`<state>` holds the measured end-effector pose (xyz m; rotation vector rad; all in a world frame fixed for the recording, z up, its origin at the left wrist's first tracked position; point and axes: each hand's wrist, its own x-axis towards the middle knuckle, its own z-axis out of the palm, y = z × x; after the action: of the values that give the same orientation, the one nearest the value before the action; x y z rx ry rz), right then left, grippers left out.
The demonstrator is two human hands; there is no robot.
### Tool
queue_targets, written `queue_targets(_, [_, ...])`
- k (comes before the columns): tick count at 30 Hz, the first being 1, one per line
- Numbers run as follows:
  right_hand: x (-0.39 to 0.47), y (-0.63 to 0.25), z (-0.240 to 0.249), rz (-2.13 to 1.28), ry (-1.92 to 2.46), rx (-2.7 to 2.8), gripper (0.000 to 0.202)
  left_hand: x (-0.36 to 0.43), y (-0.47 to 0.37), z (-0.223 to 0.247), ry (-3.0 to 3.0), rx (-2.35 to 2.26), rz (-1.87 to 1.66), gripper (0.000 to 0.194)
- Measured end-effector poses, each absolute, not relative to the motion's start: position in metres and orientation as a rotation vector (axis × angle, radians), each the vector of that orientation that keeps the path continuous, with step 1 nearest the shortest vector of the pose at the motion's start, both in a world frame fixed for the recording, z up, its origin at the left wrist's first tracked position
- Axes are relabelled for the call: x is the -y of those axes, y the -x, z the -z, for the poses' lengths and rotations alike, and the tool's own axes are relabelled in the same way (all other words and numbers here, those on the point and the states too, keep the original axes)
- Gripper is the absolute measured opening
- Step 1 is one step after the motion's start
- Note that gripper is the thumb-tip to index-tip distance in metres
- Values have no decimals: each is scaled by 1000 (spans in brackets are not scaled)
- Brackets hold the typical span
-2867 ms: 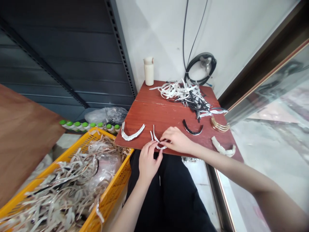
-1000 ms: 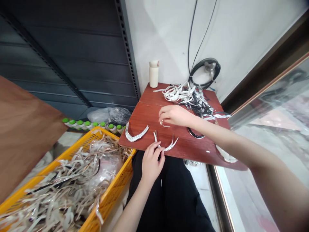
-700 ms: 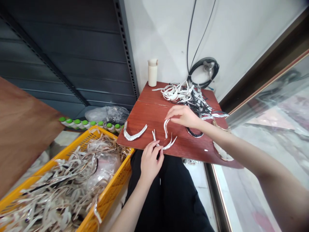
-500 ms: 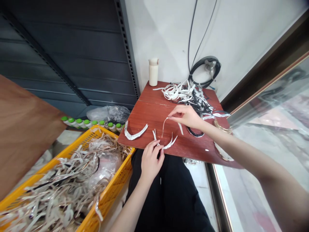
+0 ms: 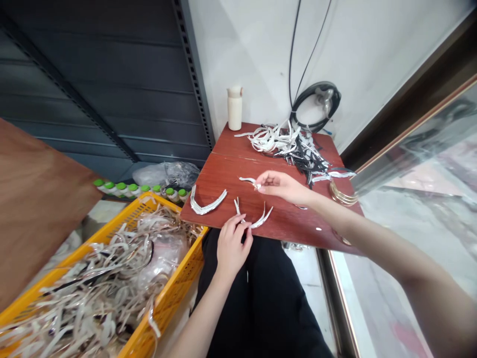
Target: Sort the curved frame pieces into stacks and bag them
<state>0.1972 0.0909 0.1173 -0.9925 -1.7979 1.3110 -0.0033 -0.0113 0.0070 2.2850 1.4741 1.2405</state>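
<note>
My left hand [image 5: 234, 246] is at the table's front edge, its fingers closed over the middle of a curved bundle of thin white strips [image 5: 264, 219]. Both splayed ends of that bundle stick out past my fingers. Above it, my right hand [image 5: 278, 186] pinches a short white strip [image 5: 246, 179], whose loose end points left. Another curved bundle of white strips [image 5: 207, 207] lies on the table to the left, apart from both hands.
The brown-red table [image 5: 219, 171] carries a heap of white and black strips [image 5: 278, 139], a cream bottle [image 5: 234, 109] and gold-coloured hoops [image 5: 341, 195]. A yellow crate [image 5: 179, 271] full of strips stands at left. Coiled black cable [image 5: 316, 124] leans on the wall.
My right hand has shifted slightly down. The strip at its fingertips hung downward before; a strip there now points left. My left hand keeps its place on the bundle.
</note>
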Motion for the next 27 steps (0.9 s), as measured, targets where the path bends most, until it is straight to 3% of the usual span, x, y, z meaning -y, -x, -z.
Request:
queue_targets(6, [-48, -185, -93, -429, 909, 2477, 16, 12, 3, -8, -2299, -1483, -1220, 15])
queue_targets(8, [-46, -181, -81, -279, 963, 2543, 14, 12, 2, -8, -2297, -1483, -1220, 17])
queue_targets(11, [-48, -176, -70, -327, 1113, 2510, 6, 12, 2, -7, -2280, -1487, -1235, 22])
queue_targets(17, [-47, -169, -68, -884, 1215, 2258, 6, 12, 3, -7, -2260, -1478, -1234, 29])
queue_targets(22, [-68, -167, -85, -582, 1488, 2153, 8, 13, 2, -9, -2307, -1473, -1204, 32])
queue_targets(27, [-107, -148, -96, -533, 1643, 2291, 16, 12, 1, -9, -2367, -1447, -1160, 30])
